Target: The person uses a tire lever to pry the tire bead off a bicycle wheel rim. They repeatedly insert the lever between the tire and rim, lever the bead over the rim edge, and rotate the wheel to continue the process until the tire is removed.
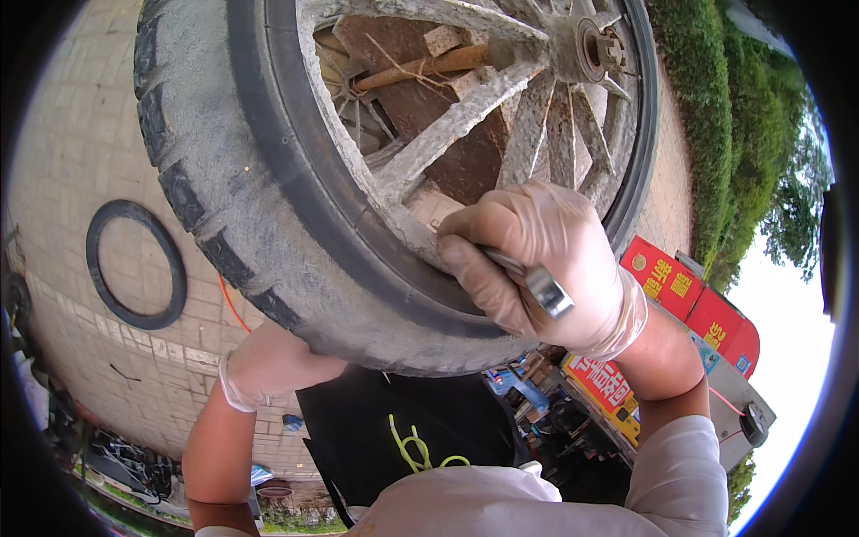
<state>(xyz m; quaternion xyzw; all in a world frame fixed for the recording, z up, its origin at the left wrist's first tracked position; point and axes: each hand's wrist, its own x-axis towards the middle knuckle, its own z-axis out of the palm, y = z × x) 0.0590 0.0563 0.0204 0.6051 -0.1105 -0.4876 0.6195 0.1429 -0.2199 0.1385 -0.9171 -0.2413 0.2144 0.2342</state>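
Observation:
A large spoked wheel (465,125), its metal rough and crusted grey, fills the upper middle. A thick worn tyre (295,206) with chunky tread sits around its rim. My right hand (546,259), in a thin translucent glove, is closed around a metal tyre lever (548,291) at the rim's near edge. The lever's shiny flat end sticks out from my fist; its other end is hidden. My left hand (282,362), gloved too, is against the tread at the lower left, with its fingers hidden behind the tyre.
A loose black rubber ring (134,264) lies on the brick paving at left, near an orange hose (233,304). Behind the spokes are a rusty plate (403,89) and another wheel. Red sign boards (680,300) and cluttered goods stand at the right; hedges (707,134) lie beyond.

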